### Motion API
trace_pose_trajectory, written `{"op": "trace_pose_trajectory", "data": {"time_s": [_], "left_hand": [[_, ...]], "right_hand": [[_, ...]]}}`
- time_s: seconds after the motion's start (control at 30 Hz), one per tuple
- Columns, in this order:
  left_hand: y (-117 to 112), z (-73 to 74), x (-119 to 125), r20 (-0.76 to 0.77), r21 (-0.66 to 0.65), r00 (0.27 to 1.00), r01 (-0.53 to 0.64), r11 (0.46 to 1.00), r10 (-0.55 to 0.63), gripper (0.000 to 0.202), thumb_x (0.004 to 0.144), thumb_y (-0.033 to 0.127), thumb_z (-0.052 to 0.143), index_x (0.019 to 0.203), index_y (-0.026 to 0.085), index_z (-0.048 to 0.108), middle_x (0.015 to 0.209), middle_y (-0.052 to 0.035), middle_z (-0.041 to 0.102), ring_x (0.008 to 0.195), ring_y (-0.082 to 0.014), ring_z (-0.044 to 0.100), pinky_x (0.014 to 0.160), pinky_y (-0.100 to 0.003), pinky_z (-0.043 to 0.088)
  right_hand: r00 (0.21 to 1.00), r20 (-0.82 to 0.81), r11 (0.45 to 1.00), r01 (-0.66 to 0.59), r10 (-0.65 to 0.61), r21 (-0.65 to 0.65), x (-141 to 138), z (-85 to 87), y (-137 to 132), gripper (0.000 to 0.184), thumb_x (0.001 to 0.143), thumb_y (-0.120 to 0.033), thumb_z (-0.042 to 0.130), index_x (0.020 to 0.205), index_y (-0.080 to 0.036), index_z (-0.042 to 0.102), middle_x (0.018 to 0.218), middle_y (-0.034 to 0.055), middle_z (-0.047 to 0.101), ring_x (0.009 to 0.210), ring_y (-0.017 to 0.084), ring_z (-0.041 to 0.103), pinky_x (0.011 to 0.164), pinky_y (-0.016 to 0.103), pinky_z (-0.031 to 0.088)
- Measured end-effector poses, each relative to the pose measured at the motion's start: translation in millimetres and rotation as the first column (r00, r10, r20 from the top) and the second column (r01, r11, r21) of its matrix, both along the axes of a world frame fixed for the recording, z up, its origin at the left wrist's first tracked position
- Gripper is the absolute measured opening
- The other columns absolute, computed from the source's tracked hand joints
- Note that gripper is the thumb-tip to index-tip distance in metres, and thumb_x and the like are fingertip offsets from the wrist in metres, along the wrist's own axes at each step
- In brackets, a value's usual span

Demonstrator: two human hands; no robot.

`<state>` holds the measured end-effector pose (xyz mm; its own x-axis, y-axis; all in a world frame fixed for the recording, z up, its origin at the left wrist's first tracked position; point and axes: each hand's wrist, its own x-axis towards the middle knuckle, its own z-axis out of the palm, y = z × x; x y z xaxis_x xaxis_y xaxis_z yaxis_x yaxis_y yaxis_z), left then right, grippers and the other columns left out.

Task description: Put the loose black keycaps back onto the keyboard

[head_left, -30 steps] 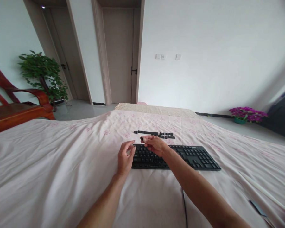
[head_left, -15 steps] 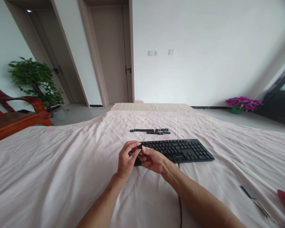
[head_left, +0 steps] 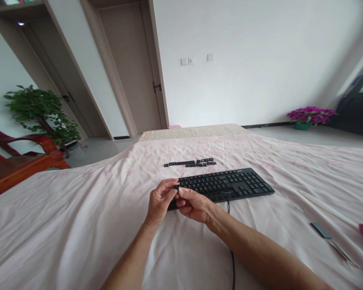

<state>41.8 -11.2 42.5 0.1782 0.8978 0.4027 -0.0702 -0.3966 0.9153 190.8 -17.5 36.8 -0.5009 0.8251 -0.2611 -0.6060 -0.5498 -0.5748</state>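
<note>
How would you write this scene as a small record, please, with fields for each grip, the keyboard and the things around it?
Left grip: fingertips at a small dark piece; exact hold unclear
Right grip: thumb and fingers pinching that piece
Keyboard: black, on the pale cloth, partly hidden by the grips
Loose keycaps: laid beyond the keyboard, one long bar among them
Cable: black, appearing at the keyboard's near edge
Tool: at right, with metal end
</note>
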Motion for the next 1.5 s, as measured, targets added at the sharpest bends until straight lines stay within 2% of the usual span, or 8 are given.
{"op": "trace_pose_trajectory", "data": {"time_s": [0.23,0.37,0.5,0.73,0.83,0.93,1.13,1.5], "left_hand": [[3.5,-0.8,-4.4,0.037,-0.075,0.993,0.116,0.99,-0.114,0.02,0.079,0.027,0.063,0.096,0.016,0.067,0.118,-0.0085,0.06,0.079,-0.0126,0.064,0.075,-0.026,0.052],[4.0,4.5,-8.7,-0.045,-0.057,0.991,0.127,0.99,-0.13,0.021,0.078,0.027,0.064,0.095,0.016,0.067,0.115,-0.0088,0.061,0.076,-0.0122,0.063,0.074,-0.026,0.053],[4.2,13.3,-12.9,-0.143,-0.007,0.982,0.124,0.992,-0.124,0.02,0.077,0.025,0.065,0.095,0.016,0.067,0.114,-0.009,0.06,0.078,-0.0128,0.064,0.077,-0.028,0.053],[1.7,32.5,-18.9,-0.403,0.155,0.915,0.069,0.986,-0.001,0.016,0.074,0.018,0.065,0.089,0.018,0.068,0.108,-0.007,0.063,0.095,-0.018,0.062,0.084,-0.03,0.051],[1.3,35.9,-21.3,-0.487,0.259,0.869,0.044,0.965,0.09,0.015,0.072,0.016,0.065,0.086,0.021,0.069,0.104,-0.0054,0.065,0.099,-0.0192,0.061,0.09,-0.032,0.048],[1.0,36.5,-21.2,-0.54,0.326,0.83,0.05,0.944,0.143,0.017,0.071,0.015,0.065,0.085,0.023,0.069,0.102,-0.005,0.066,0.098,-0.0202,0.061,0.088,-0.033,0.049],[-3.5,42.4,-16.2,-0.565,0.362,0.798,0.012,0.932,0.209,0.016,0.071,0.02,0.068,0.086,0.024,0.07,0.102,-0.0046,0.065,0.097,-0.0203,0.062,0.086,-0.032,0.049],[-5.8,45.8,-17.0,-0.546,0.338,0.825,0.056,0.94,0.147,0.013,0.073,0.028,0.07,0.085,0.024,0.072,0.103,-0.0057,0.066,0.095,-0.0204,0.062,0.083,-0.031,0.05]], "right_hand": [[1.0,-0.015,1.0,0.002,-0.002,0.0,-1.0,-2.7,-2.9,0.033,0.056,-0.025,0.085,0.074,-0.016,0.059,0.067,-0.0034,0.057,0.049,0.002,0.039,0.041,0.015,0.013],[1.0,-0.029,1.0,0.01,-0.011,-0.022,0.0,-1.4,-3.7,0.032,0.057,-0.023,0.084,0.075,-0.015,0.059,0.065,-0.0036,0.056,0.05,0.003,0.04,0.041,0.015,0.013],[0.998,-0.055,0.999,-0.022,0.024,0.039,0.7,-0.1,-4.6,0.028,0.061,-0.021,0.082,0.075,-0.014,0.059,0.066,-0.0035,0.055,0.05,0.003,0.039,0.04,0.014,0.012],[0.996,-0.029,0.992,-0.079,0.082,0.101,3.9,-1.3,-2.6,0.028,0.065,-0.026,0.077,0.085,-0.014,0.062,0.071,-0.0011,0.056,0.054,0.005,0.043,0.039,0.014,0.013],[0.998,0.01,0.995,-0.058,0.058,0.086,4.0,-4.2,-0.6,0.03,0.063,-0.026,0.079,0.085,-0.015,0.063,0.069,-0.0022,0.055,0.053,0.004,0.041,0.039,0.015,0.011],[0.998,0.054,0.993,-0.043,0.038,0.108,3.7,-7.6,1.0,0.028,0.061,-0.024,0.081,0.079,-0.014,0.063,0.063,-0.0035,0.051,0.05,0.003,0.037,0.039,0.015,0.01],[0.998,-0.002,0.984,-0.059,0.06,0.17,2.6,-6.9,-0.9,0.027,0.062,-0.023,0.081,0.081,-0.013,0.063,0.058,-0.0055,0.045,0.051,0.003,0.037,0.041,0.015,0.012],[0.994,-0.042,0.987,-0.095,0.101,0.133,-2.2,1.7,-9.0,0.028,0.061,-0.019,0.08,0.08,-0.015,0.06,0.06,-0.0062,0.045,0.052,0.003,0.04,0.042,0.016,0.013]]}}
